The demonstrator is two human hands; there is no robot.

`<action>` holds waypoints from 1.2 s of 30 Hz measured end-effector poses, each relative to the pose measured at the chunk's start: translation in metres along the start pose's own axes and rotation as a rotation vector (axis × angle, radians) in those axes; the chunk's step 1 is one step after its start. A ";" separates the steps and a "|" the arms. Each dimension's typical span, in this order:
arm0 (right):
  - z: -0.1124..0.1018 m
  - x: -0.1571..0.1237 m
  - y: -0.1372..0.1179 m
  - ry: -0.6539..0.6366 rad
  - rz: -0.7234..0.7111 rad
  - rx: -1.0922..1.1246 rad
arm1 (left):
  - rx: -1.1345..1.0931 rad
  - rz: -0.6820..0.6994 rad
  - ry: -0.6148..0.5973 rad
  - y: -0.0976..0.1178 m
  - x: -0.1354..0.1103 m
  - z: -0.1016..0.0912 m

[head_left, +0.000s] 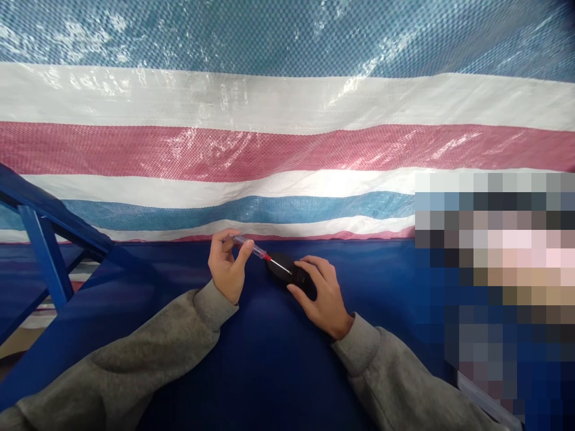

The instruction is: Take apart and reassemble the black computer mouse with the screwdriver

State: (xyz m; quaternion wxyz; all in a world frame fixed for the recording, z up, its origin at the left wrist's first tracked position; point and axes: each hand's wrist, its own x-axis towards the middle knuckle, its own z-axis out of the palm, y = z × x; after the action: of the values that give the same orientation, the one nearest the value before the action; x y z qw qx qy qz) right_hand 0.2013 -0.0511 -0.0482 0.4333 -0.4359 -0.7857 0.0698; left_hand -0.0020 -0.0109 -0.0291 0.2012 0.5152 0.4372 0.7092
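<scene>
A slim screwdriver (259, 252), with a clear plastic handle, red collar and thin metal shaft, is pinched in the closed fingers of the left hand (227, 267). Its tip touches a smooth black oval object (286, 271). The object lies on the dark blue bench (269, 359), with the right hand (321, 294) curled over it, fingers gripping its far end. Behind hangs a glossy woven tarp (287, 149) striped white, red and blue, and a blue metal frame (40, 236) stands at left.

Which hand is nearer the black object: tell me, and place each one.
Right. The right hand holds the black object, fingers over its right end. The left hand is apart to its left, holding a clear-handled screwdriver whose tip reaches it.
</scene>
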 end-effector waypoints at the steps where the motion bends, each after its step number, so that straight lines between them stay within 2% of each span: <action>1: 0.001 0.000 0.001 -0.053 0.006 -0.017 | 0.024 0.033 0.000 0.002 0.007 0.002; 5: 0.006 -0.003 0.006 -0.213 -0.009 -0.051 | 0.065 0.212 -0.089 0.015 0.042 0.011; 8: 0.006 -0.004 0.008 -0.214 0.016 -0.037 | 0.125 0.375 -0.185 0.027 0.061 0.018; 12: 0.005 -0.004 0.010 -0.191 0.023 -0.020 | 0.252 0.642 -0.240 0.034 0.065 0.021; 14: 0.005 -0.004 0.010 -0.189 0.025 -0.018 | 0.310 0.729 -0.300 0.033 0.061 0.021; 18: 0.005 -0.004 0.009 -0.187 0.030 -0.014 | 0.388 0.747 -0.371 0.029 0.055 0.021; 26: 0.004 -0.003 0.007 -0.174 0.017 -0.012 | 0.381 0.783 -0.441 0.014 0.052 0.022; 31: 0.004 -0.003 0.007 -0.186 0.027 -0.013 | 0.384 0.744 -0.500 0.004 0.050 0.020; 36: 0.003 -0.003 0.007 -0.206 0.018 -0.006 | 0.317 0.657 -0.553 0.007 0.046 0.020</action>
State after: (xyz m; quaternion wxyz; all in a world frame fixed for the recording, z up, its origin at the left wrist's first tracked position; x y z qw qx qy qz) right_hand 0.2042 -0.0484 -0.0556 0.3483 -0.4345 -0.8225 0.1158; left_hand -0.0006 0.0281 0.0039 -0.0064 0.8209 0.2837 0.4956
